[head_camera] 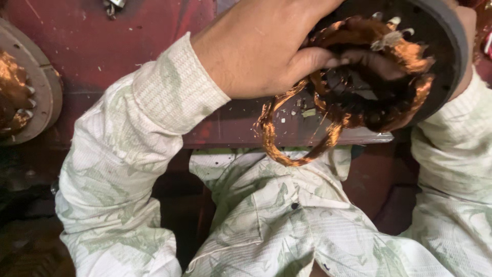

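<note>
Gripping copper windings point(359, 66) inside a round stator point(441, 46) at the red worktop's point(154, 46) near edge, the left hand point(256, 48) is closing on them; the right hand point(469, 31) is cupping the rim. Wire looks springy, easily nicked; the heavy housing seems best held by its rim.

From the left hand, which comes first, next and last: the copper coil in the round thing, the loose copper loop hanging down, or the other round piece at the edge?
1. Copper coil, under the left hand fingers.
2. Hanging copper loop, just below.
3. Other round piece, far at the picture's left edge.
</note>
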